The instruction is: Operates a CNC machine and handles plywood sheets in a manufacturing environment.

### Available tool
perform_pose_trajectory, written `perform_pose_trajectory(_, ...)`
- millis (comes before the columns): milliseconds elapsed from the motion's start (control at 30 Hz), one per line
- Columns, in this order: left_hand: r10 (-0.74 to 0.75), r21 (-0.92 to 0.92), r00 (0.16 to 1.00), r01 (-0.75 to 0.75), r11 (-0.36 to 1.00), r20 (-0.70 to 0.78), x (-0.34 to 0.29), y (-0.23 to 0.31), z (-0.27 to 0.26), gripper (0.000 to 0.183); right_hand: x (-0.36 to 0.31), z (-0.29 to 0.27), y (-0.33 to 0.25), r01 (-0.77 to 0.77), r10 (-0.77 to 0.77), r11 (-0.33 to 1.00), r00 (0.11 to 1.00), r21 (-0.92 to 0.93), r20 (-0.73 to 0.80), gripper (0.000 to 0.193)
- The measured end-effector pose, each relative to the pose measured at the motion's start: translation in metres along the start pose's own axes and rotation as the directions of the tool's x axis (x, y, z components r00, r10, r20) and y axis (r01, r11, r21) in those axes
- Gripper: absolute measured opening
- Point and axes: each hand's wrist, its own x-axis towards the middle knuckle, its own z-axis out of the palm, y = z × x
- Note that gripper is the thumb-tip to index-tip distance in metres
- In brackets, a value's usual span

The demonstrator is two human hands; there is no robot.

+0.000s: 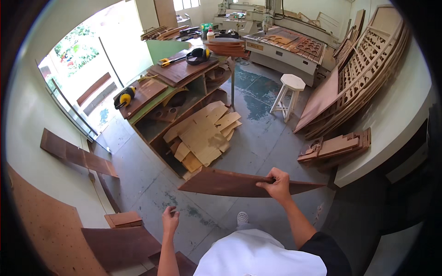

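My right hand (pixel 277 184) grips the top edge of a long dark brown wooden board (pixel 230 183), thumb on the near side. The board stands on its long edge in front of me, its left end close to a workbench (pixel 156 146) and its right end reaching past my hand. Lower left, my left hand (pixel 170 220) is held in the air with its fingers loosely bent and apart. Nothing shows in it, and a gap lies between it and the board.
Flat tan cardboard pieces (pixel 202 135) pile beside the workbench. On the bench lie earmuffs (pixel 199 55) and a handsaw (pixel 172 60). A white stool (pixel 289 94) stands beyond. Wooden panels (pixel 354 78) lean at right, offcuts (pixel 338 148) below them. More boards (pixel 122 246) rest lower left.
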Motion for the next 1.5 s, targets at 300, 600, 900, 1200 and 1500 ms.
perform_pose_trajectory(300, 0.409, 0.071, 0.912, -0.411, 0.909, 0.038, 0.040, 0.158, 0.075, 0.066, 0.052, -0.030, 0.057, -0.006, 0.009, 0.993, 1.000, -0.117, 0.027, 0.041)
perform_pose_trajectory(600, 0.511, 0.113, 0.859, -0.512, 0.852, 0.037, 0.097, 0.234, 0.073, 0.044, 0.084, -0.021, 0.099, -0.118, 0.105, 0.979, 0.991, 0.169, 0.082, 0.039)
perform_pose_trajectory(900, 0.628, -0.005, 0.710, -0.662, 0.750, 0.319, 0.168, 0.251, 0.056, 0.026, 0.121, 0.042, 0.125, -0.157, 0.114, 0.962, 0.974, 0.222, 0.194, 0.033)
perform_pose_trajectory(1200, 0.615, 0.085, 0.757, -0.643, 0.761, 0.223, 0.232, 0.219, 0.111, 0.023, 0.185, 0.094, 0.177, -0.303, 0.328, 0.944, 0.898, -0.128, 0.294, 0.028)
perform_pose_trajectory(1500, 0.391, 0.216, 0.904, -0.422, 0.880, 0.173, 0.308, 0.108, 0.135, 0.017, 0.153, 0.115, 0.202, -0.501, 0.636, 0.771, 0.641, -0.393, 0.430, 0.038)
